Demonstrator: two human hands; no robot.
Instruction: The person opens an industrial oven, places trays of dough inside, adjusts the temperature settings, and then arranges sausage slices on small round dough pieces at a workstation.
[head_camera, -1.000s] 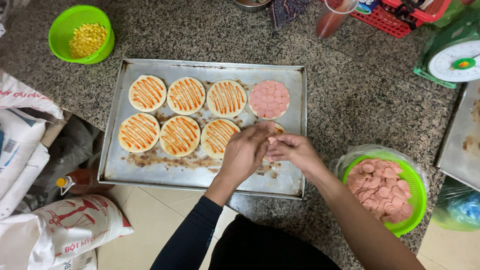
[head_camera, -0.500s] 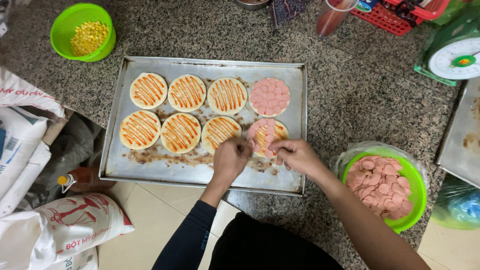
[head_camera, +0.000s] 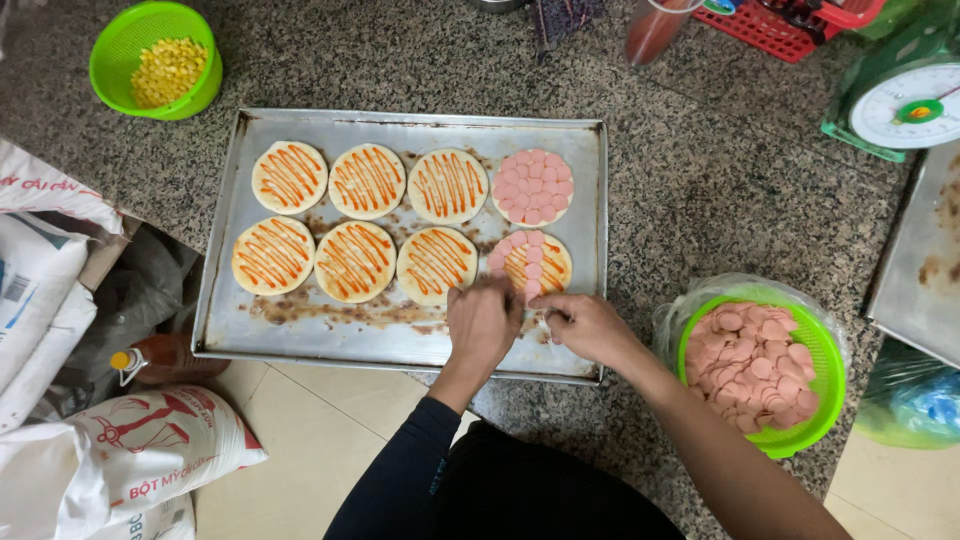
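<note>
A metal baking tray (head_camera: 300, 330) on the granite counter holds several round dough bases striped with orange sauce (head_camera: 355, 262). One base at the far right (head_camera: 532, 187) is fully covered with pink sausage slices. The base below it (head_camera: 528, 262) is partly covered, mostly along its left and top. My left hand (head_camera: 483, 322) rests at that base's near edge, its fingertips pinching a sausage slice. My right hand (head_camera: 588, 326) is right beside it, over the tray's near right corner. Its fingers are curled around a few slices that are mostly hidden.
A green bowl of sausage slices (head_camera: 762, 362) in a plastic bag stands right of the tray. A green bowl of corn (head_camera: 160, 62) sits far left, a kitchen scale (head_camera: 905, 100) far right, a second tray (head_camera: 925, 250) beside it. Sacks (head_camera: 120, 450) and a sauce bottle (head_camera: 150, 358) lie below the counter.
Both hands have drawn back from over the lower right base to its near edge, uncovering it. More sausage slices now lie on that base.
</note>
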